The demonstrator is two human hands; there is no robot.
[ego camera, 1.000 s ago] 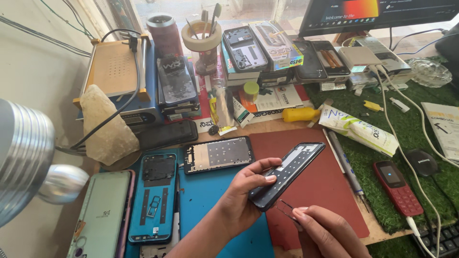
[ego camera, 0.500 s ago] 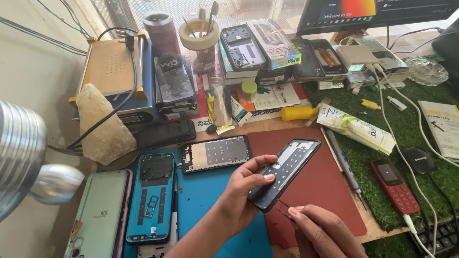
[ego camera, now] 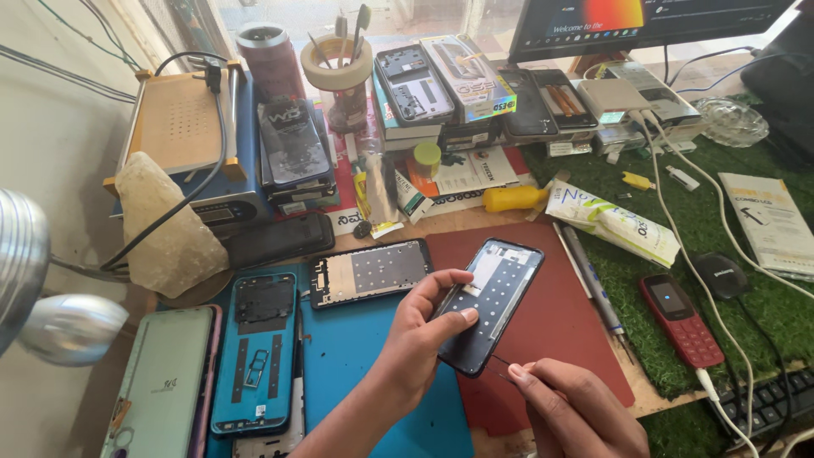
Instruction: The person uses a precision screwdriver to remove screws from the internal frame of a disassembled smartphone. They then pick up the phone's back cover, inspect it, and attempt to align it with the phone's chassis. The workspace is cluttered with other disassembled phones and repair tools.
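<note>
While the left hand (ego camera: 420, 326) grips a dark phone part (ego camera: 492, 301) by its side edges, thumb on one side and fingers on the other, the right hand (ego camera: 577, 407) sits just below it, pinched shut on a thin tool (ego camera: 500, 363). The phone part is held up above the red mat (ego camera: 577, 339) and the blue mat (ego camera: 365, 365) on the tabletop. It is tilted, so its long side runs from the bottom end near the hands up and away to the right. Its bottom end is the end closest to the right hand, and the tool tip looks like it touches that bottom edge or is just beside it. The left hand is the one on the part; the right hand touches only the tool.

Flat on the blue mat, just left of the left hand, lies another phone frame (ego camera: 369, 271). Further left lies a blue phone back (ego camera: 259, 348). A small red phone (ego camera: 678, 318) lies well apart on the green mat (ego camera: 721, 246) to the right.

The tool is very thin and hard to see, so what kind it is stays unclear. Both arms are cut off at the bottom of the view. The right hand's fingers curl under, so most of the pinch is hidden.
</note>
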